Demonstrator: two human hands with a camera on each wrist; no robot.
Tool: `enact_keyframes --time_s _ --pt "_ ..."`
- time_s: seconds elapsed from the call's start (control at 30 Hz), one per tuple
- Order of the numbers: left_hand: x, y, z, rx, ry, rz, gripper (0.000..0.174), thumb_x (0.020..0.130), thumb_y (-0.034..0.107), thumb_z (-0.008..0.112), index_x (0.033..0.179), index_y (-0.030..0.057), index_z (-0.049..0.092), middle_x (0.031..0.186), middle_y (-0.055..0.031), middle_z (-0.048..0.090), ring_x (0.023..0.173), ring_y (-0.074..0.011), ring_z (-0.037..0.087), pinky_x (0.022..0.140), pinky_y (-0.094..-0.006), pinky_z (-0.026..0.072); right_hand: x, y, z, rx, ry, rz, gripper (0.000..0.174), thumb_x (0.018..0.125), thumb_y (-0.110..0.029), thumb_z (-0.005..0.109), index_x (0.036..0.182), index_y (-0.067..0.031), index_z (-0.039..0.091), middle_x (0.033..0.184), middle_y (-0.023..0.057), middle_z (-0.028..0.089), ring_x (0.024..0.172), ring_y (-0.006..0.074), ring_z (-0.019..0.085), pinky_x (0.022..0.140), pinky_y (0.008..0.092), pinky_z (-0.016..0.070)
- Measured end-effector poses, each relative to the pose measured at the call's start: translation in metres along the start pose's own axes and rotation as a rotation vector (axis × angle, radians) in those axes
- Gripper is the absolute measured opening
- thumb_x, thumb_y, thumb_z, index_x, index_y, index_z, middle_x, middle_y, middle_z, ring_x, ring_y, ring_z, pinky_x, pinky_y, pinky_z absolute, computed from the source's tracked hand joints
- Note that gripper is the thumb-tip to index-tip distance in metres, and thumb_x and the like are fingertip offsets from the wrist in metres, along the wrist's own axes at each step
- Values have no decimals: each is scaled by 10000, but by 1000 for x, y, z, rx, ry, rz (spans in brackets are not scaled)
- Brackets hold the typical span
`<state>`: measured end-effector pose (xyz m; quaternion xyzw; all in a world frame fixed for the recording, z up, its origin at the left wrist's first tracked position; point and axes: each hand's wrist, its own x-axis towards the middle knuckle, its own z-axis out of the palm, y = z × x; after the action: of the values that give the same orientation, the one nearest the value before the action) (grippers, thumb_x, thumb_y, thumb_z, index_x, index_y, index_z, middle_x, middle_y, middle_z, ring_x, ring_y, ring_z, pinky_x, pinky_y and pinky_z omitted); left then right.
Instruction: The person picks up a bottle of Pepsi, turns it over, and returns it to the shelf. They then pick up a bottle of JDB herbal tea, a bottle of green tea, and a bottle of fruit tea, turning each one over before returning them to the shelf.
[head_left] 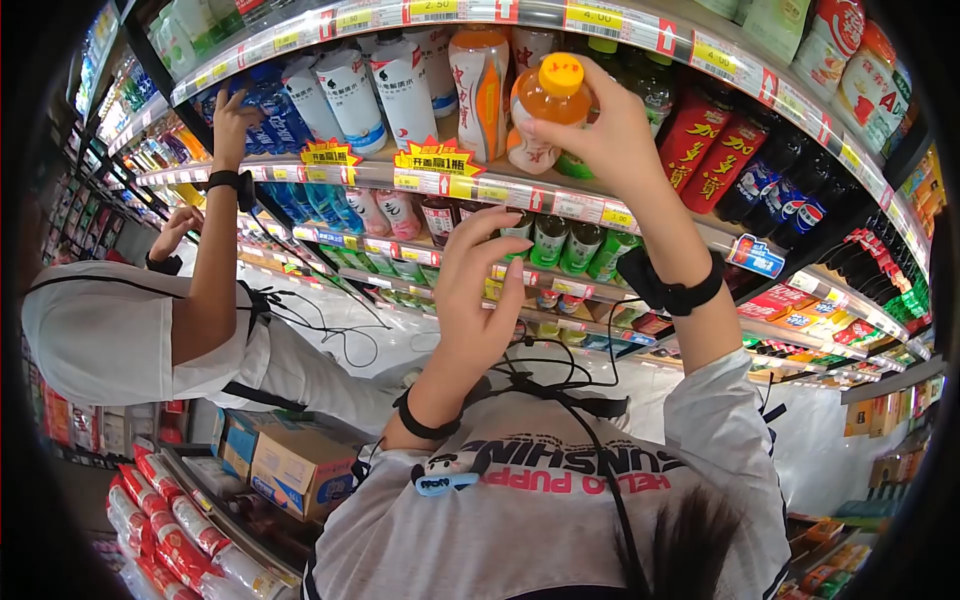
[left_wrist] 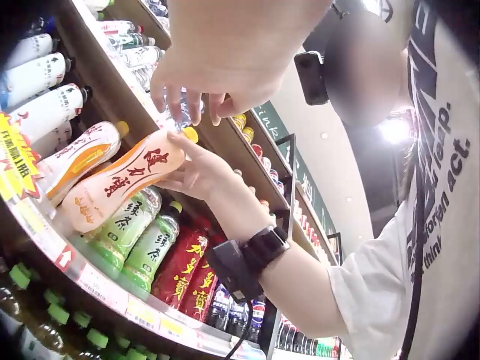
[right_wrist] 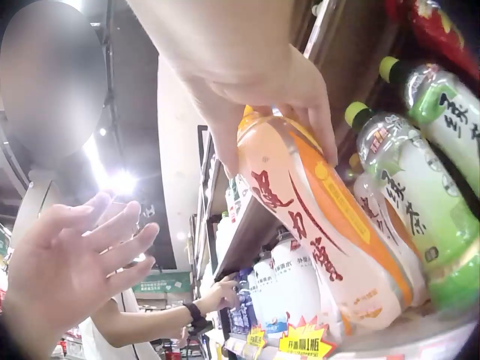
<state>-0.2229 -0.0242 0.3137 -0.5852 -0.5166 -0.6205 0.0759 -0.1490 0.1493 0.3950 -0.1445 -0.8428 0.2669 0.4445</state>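
My right hand [head_left: 628, 135] grips a drink bottle [head_left: 545, 108] with a yellow cap and an orange-and-pale wrapper, thumb and fingers round its upper part. The bottle leans at the front of the shelf, its base close to the shelf edge. In the right wrist view the bottle [right_wrist: 315, 225] shows large dark red characters. A similar orange bottle [head_left: 480, 95] stands beside it, and green tea bottles [left_wrist: 150, 247] are on the other side. My left hand [head_left: 475, 275] hovers before the lower shelf, fingers spread and loosely bent, holding nothing.
White bottles [head_left: 405, 90] and blue bottles [head_left: 275, 115] line the shelf leftward; red cans or bottles [head_left: 715, 150] and Pepsi bottles [head_left: 790, 185] rightward. Price rails [head_left: 600, 205] edge the shelves. Another person [head_left: 110, 325] reaches to the shelf at left. A cardboard box [head_left: 300, 465] stands behind; cables hang nearby.
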Motion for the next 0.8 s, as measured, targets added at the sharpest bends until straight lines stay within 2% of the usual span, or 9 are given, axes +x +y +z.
enact_keyframes --time_s 0.07,0.2,0.23,0.33,0.43,0.53,0.57,0.67,0.8 --pt "0 -2 -3 15 4 16 172 744 -30 534 910 8 562 1054 -149 553 1021 -306 514 894 -390 378 9 5 3 45 13 11 595 633 -197 777 1132 -26 501 1017 79 607 940 152 584 819 282 465" --pt "2 -1 -2 -10 4 -6 167 744 -35 529 900 8 567 1033 -142 563 1005 -302 523 878 -385 390 24 19 12 -90 -14 -30 563 641 -234 770 1107 -36 522 961 89 620 885 153 599 766 286 475" --pt "2 -1 -3 -10 -2 12 166 745 -35 528 900 9 567 1029 -140 565 998 -300 525 873 -382 393 28 29 18 -121 48 -119 535 643 -249 764 1084 -49 536 924 93 618 883 182 598 755 312 472" --pt "2 -1 -3 -39 -6 -9 138 769 -20 517 895 2 567 1029 -136 570 987 -260 527 874 -350 386 30 37 19 -367 105 -110 576 639 -281 757 1111 -58 513 880 117 614 883 254 591 757 357 468" --pt "2 -4 1 -114 -12 -81 128 780 -18 511 895 -2 566 1035 -133 570 981 -236 528 876 -330 383 35 36 15 -334 80 -213 650 638 -318 745 1166 -64 464 898 164 594 869 329 570 750 400 463" --pt "4 -1 3 -145 -46 -104 132 782 -22 511 900 -2 565 1040 -132 567 979 -231 529 875 -325 385 37 23 12 -652 8 -106 715 638 -345 737 1217 -78 414 961 197 575 853 363 564 739 418 463" --pt "5 0 4 -145 -63 -100 134 783 -22 510 903 -1 565 1041 -132 567 979 -229 529 875 -323 386 37 27 16 -728 95 -220 632 639 -373 728 1109 -44 464 810 174 595 803 316 587 667 402 486" --pt "4 -3 9 -144 -66 -84 153 771 -24 529 915 5 569 1011 -133 568 948 -262 546 840 -336 412 41 31 18 -706 62 -134 655 644 -399 714 1129 -50 446 793 169 584 732 321 597 598 381 491" --pt "0 -3 13 -154 -91 -108 141 781 -13 523 912 3 570 1023 -133 566 964 -252 537 853 -331 402 42 42 24 -756 207 -288 618 684 -379 685 1141 -47 434 769 161 567 679 323 602 548 372 490"
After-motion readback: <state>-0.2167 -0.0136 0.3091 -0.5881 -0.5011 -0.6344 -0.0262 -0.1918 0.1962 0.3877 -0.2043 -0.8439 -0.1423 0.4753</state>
